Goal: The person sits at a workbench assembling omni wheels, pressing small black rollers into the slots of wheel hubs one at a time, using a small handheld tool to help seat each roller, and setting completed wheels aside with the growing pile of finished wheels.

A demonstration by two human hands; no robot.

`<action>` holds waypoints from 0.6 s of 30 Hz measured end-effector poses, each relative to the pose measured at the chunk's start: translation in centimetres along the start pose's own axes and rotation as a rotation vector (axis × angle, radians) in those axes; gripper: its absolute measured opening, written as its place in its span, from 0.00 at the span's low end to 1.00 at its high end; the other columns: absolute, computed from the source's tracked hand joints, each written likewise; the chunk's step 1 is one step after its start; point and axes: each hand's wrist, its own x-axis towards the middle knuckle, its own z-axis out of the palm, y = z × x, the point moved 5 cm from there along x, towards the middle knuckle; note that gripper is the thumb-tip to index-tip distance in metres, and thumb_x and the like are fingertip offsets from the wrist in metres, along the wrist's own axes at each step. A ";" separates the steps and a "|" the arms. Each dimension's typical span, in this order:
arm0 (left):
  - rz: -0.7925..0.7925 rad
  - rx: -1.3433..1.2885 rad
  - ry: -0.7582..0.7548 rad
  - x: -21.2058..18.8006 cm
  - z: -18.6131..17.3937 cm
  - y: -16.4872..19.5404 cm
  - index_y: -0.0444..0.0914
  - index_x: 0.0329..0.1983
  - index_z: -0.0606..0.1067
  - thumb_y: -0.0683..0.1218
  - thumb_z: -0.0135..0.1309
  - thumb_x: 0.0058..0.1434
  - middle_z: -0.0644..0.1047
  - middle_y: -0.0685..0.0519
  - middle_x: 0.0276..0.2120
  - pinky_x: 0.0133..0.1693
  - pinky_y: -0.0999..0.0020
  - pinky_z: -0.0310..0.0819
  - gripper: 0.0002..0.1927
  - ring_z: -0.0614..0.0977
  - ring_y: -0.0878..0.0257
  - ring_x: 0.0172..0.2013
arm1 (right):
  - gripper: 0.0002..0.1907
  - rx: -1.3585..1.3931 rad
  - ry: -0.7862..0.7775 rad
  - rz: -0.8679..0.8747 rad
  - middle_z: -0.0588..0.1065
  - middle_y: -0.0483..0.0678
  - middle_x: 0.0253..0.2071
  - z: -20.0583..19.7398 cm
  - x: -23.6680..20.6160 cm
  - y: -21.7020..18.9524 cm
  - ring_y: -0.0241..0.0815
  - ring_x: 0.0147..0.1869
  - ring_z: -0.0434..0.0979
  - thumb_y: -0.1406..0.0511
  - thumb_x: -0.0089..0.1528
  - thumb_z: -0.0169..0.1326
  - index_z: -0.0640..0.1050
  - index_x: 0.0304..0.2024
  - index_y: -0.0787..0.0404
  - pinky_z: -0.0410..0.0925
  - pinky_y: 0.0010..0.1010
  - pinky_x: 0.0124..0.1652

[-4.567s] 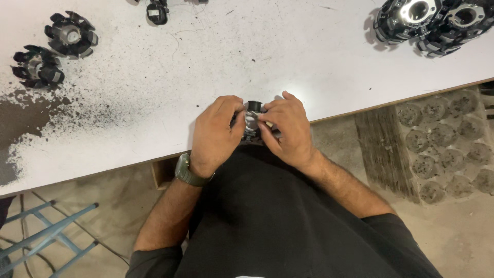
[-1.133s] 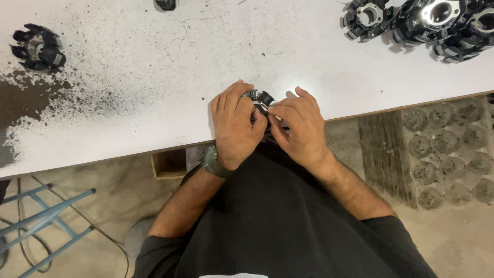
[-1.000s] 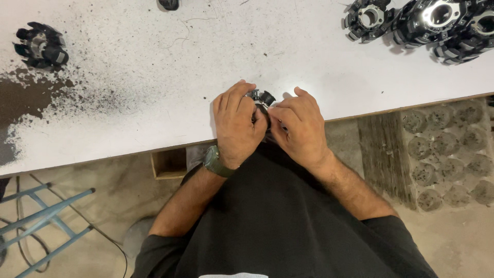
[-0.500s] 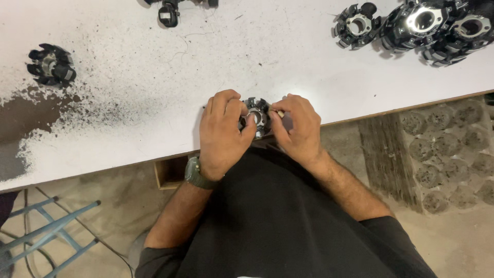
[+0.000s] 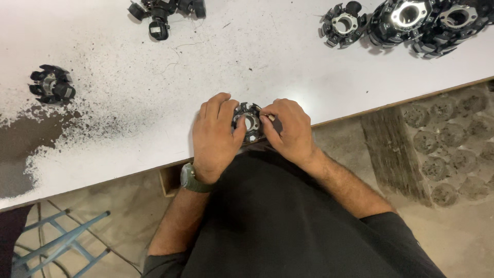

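A small black round part with radial teeth and a shiny metal centre (image 5: 249, 121) rests at the near edge of the white table (image 5: 128, 128). My left hand (image 5: 216, 136) grips its left side, thumb across the rim. My right hand (image 5: 288, 128) holds its right side, with fingertips pinched at the top right teeth. A watch sits on my left wrist. Most of the part's lower half is hidden by my fingers.
Similar black toothed parts lie about: one at far left (image 5: 51, 85), a cluster at top middle (image 5: 162, 13), one at top right (image 5: 342, 23), and larger ones stacked at the far right corner (image 5: 427, 20). Dark powder covers the table's left side (image 5: 20, 139). A blue metal frame (image 5: 56, 242) stands below.
The view has shifted, so the hands and part sit a little further onto the table than a second ago. Both hands have stayed on the part, the fingers shifting slightly around it.
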 end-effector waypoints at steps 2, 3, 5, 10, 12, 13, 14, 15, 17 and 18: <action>-0.007 -0.051 -0.006 0.0 0.1 -0.3 0.36 0.47 0.77 0.42 0.63 0.58 0.77 0.48 0.53 0.47 0.56 0.75 0.14 0.79 0.51 0.50 | 0.10 -0.007 -0.008 0.013 0.75 0.50 0.38 0.0 -0.1 0.1 0.51 0.41 0.76 0.74 0.61 0.61 0.76 0.43 0.62 0.68 0.40 0.41; -0.031 -0.089 -0.014 0.1 0.4 -0.5 0.37 0.46 0.78 0.41 0.62 0.60 0.77 0.50 0.54 0.48 0.57 0.76 0.11 0.79 0.53 0.51 | 0.10 -0.011 -0.012 0.016 0.75 0.50 0.38 0.1 -0.1 0.1 0.51 0.41 0.76 0.74 0.61 0.61 0.76 0.43 0.62 0.68 0.40 0.41; -0.061 -0.147 -0.011 0.1 0.5 -0.9 0.39 0.44 0.79 0.40 0.62 0.62 0.78 0.52 0.54 0.49 0.59 0.77 0.08 0.80 0.55 0.52 | 0.09 0.003 -0.018 0.017 0.76 0.49 0.38 0.1 -0.1 0.2 0.49 0.41 0.76 0.74 0.62 0.61 0.76 0.43 0.62 0.68 0.39 0.40; -0.019 -0.177 -0.036 0.1 0.2 -1.2 0.37 0.40 0.78 0.39 0.61 0.60 0.77 0.51 0.55 0.48 0.59 0.76 0.06 0.79 0.54 0.52 | 0.08 0.001 -0.037 0.017 0.75 0.48 0.37 0.0 -0.1 0.3 0.47 0.40 0.76 0.73 0.63 0.61 0.76 0.43 0.62 0.67 0.38 0.39; 0.065 -0.068 -0.030 0.3 0.0 -0.9 0.37 0.38 0.78 0.39 0.60 0.57 0.77 0.50 0.54 0.49 0.56 0.75 0.07 0.78 0.51 0.54 | 0.09 -0.012 -0.028 -0.001 0.75 0.49 0.37 0.0 -0.1 0.2 0.48 0.40 0.75 0.73 0.62 0.61 0.76 0.43 0.62 0.67 0.39 0.40; 0.109 -0.014 -0.028 0.4 0.0 -0.6 0.37 0.37 0.78 0.39 0.60 0.55 0.77 0.49 0.53 0.49 0.55 0.75 0.07 0.78 0.50 0.55 | 0.09 -0.007 -0.032 0.006 0.75 0.49 0.37 0.0 -0.1 0.2 0.48 0.40 0.75 0.73 0.62 0.61 0.76 0.43 0.62 0.67 0.39 0.40; 0.101 -0.055 -0.078 0.5 0.2 -0.6 0.37 0.38 0.78 0.39 0.60 0.56 0.77 0.49 0.53 0.49 0.55 0.75 0.07 0.78 0.50 0.54 | 0.09 -0.004 -0.036 0.015 0.75 0.49 0.36 0.0 0.0 0.3 0.48 0.40 0.75 0.73 0.62 0.61 0.76 0.43 0.62 0.67 0.39 0.40; 0.092 -0.095 -0.129 0.6 0.4 -0.5 0.37 0.40 0.78 0.39 0.60 0.57 0.76 0.48 0.53 0.50 0.56 0.76 0.08 0.79 0.50 0.53 | 0.09 0.000 -0.039 0.024 0.75 0.48 0.36 0.1 0.0 0.3 0.47 0.39 0.75 0.74 0.62 0.61 0.76 0.43 0.62 0.67 0.38 0.39; 0.051 -0.166 -0.165 0.6 0.5 -0.4 0.37 0.41 0.79 0.39 0.60 0.58 0.77 0.48 0.53 0.49 0.57 0.77 0.08 0.80 0.50 0.51 | 0.09 -0.015 -0.034 0.024 0.75 0.49 0.37 0.1 0.0 0.3 0.49 0.41 0.76 0.74 0.62 0.62 0.76 0.43 0.62 0.68 0.39 0.41; 0.019 -0.195 -0.148 0.5 0.3 -0.3 0.37 0.42 0.79 0.40 0.60 0.59 0.78 0.48 0.52 0.48 0.57 0.77 0.08 0.80 0.50 0.49 | 0.09 -0.021 -0.032 0.021 0.75 0.49 0.37 0.2 0.0 0.4 0.50 0.42 0.76 0.74 0.61 0.62 0.77 0.42 0.62 0.68 0.40 0.43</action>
